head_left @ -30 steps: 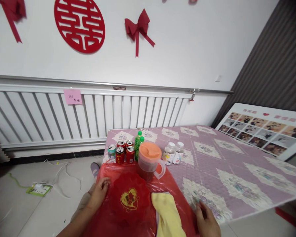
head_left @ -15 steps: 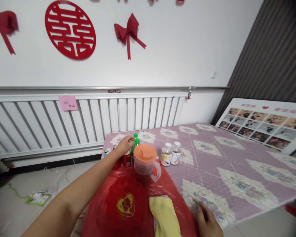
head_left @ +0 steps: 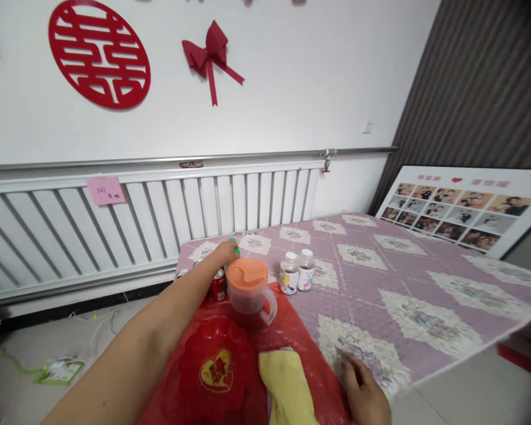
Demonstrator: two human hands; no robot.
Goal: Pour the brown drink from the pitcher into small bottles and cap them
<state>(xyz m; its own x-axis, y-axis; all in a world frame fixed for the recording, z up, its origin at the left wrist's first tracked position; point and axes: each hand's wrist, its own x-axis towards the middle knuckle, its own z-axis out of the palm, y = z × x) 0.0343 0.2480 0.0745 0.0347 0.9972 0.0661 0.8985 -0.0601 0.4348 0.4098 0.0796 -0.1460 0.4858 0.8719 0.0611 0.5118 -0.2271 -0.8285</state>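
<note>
My left hand (head_left: 226, 252) reaches to the far side of the table, its fingers closed at a green-capped bottle (head_left: 233, 241), mostly hidden behind the hand and the pitcher. Just right of it stands a clear pitcher (head_left: 248, 289) with an orange lid. A red can (head_left: 218, 285) is under my left forearm. My right hand (head_left: 358, 378) hovers or rests at the near table edge, fingers apart and holding nothing. Between my arms are a red scalloped tray (head_left: 243, 378) with a gold heart and a folded yellow cloth (head_left: 287, 383).
Two white-capped bottles (head_left: 297, 271) stand right of the pitcher on the floral tablecloth (head_left: 407, 283). A red plastic sheet (head_left: 310, 348) covers the near left part. A radiator (head_left: 150, 218) runs behind; a photo board (head_left: 460, 206) leans at the right.
The view has shifted, so most things sit further left. My left hand has closed around the top of the green-capped bottle. My right hand remains near the table edge.
</note>
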